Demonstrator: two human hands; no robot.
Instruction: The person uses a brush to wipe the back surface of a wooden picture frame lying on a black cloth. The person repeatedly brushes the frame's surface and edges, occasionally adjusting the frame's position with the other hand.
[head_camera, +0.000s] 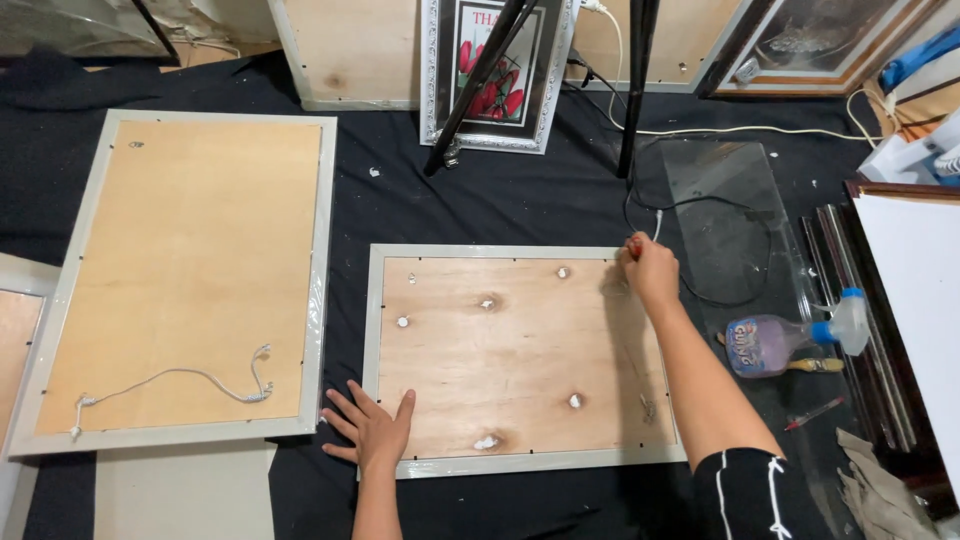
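A picture frame (372, 330) lies face down in front of me, its plywood back up inside a pale grey border. My left hand (372, 428) rests flat with fingers spread on its near left corner and the black cloth beside it. My right hand (648, 268) is closed at the far right corner, gripping a small red-handled tool (634, 242) pressed against the frame edge. A thin string (640, 385) lies along the right side of the backing.
A larger face-down frame (322, 250) with a white hanging cord lies to the left. A clear glass pane (725, 200), black cable, spray bottle (790, 338), brush and cloth lie to the right. Tripod legs (632, 90) and leaning framed pictures stand at the back.
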